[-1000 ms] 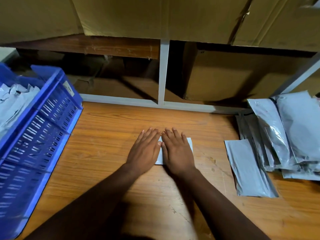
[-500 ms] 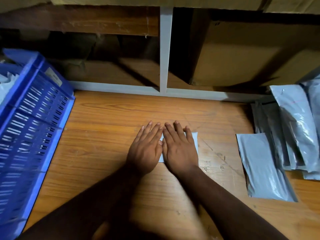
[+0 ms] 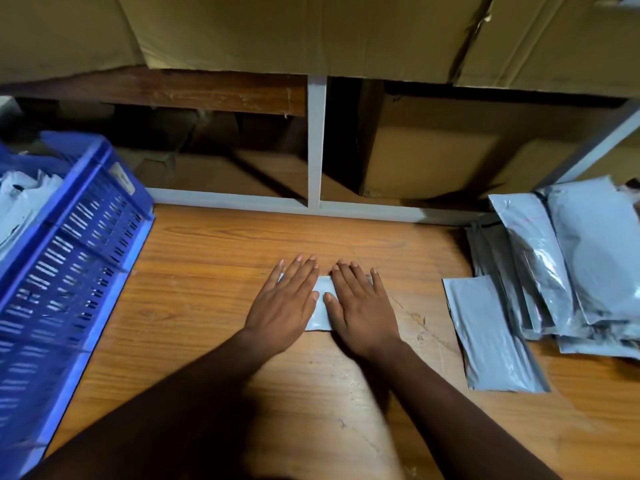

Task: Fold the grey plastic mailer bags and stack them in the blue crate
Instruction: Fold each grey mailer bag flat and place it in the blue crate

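Observation:
A small folded grey mailer bag [image 3: 322, 306] lies flat on the wooden table [image 3: 214, 278] at the middle. My left hand [image 3: 284, 306] and my right hand [image 3: 362, 310] press flat on it side by side, fingers straight; only a strip of the bag shows between them. The blue crate [image 3: 65, 258] stands at the left with pale folded bags [image 3: 20, 202] inside. A pile of unfolded grey mailer bags [image 3: 568, 265] lies at the right, one bag [image 3: 491, 334] nearest to me.
A white shelf frame [image 3: 316, 147] runs along the table's back edge, with a cardboard box [image 3: 436, 157] behind it and large cardboard boxes [image 3: 294, 29] above.
My hands have slid a little apart over the folded bag, so more of it shows between them. The camera has tilted up.

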